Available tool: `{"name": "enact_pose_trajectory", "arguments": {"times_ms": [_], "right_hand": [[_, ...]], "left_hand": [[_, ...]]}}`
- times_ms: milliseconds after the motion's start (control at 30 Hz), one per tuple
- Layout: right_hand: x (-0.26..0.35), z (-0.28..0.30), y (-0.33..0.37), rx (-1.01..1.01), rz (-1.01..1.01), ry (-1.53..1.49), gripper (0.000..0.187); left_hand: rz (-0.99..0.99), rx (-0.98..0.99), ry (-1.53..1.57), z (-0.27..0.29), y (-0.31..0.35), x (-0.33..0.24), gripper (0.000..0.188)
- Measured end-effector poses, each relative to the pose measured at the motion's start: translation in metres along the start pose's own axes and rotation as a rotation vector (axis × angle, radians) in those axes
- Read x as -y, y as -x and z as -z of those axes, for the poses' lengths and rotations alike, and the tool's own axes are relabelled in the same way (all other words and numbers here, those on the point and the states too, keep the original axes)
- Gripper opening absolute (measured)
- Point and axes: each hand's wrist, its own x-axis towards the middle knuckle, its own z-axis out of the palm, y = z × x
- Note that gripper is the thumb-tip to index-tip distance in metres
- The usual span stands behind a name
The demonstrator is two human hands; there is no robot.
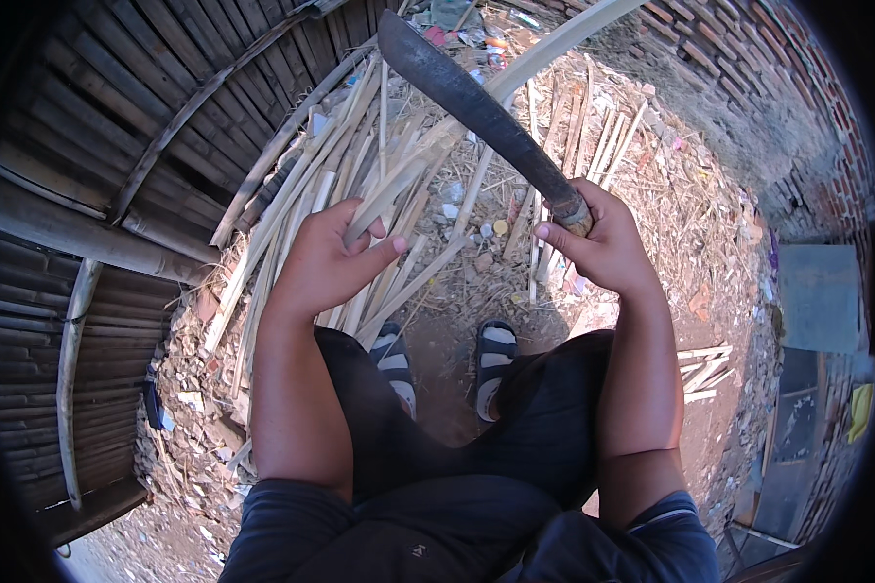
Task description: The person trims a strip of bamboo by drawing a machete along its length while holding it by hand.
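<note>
My right hand (603, 238) is wrapped round the handle of a machete (486, 117). Its dark, broad blade slants up and to the left, away from me. My left hand (332, 257) has its fingers curled round the near end of a long, pale bamboo strip (559, 47), with the thumb sticking out to the side. From there the strip runs up to the far right and passes beneath the blade. Whether the blade touches the strip I cannot tell.
Split bamboo strips (311, 185) lie in a heap on the left, with several more (608, 146) ahead on the right. A bamboo wall (78, 194) stands at left, a brick wall (797, 87) at right. A short pile of sticks (705, 369) lies beside my right elbow.
</note>
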Motion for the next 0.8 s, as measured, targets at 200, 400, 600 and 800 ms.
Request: {"name": "enact_pose_trajectory", "arguments": {"times_ms": [200,400,600,800], "right_hand": [[-0.01,-0.002,-0.001,0.024,0.1,-0.001,0.04],[0.005,0.007,0.002,0.014,-0.136,-0.099,0.039],[-0.005,-0.006,0.0,0.069,0.074,-0.015,0.039],[0.004,0.005,0.002,0.036,-0.159,-0.087,0.037]], "left_hand": [[0.012,0.0,-0.016,0.0,0.0,-0.002,0.028],[-0.02,-0.02,-0.008,0.0,0.0,0.001,0.029],[0.027,-0.012,-0.038,0.002,0.0,0.0,0.029],[0.036,0.003,-0.02,0.002,0.001,0.0,0.031]]}}
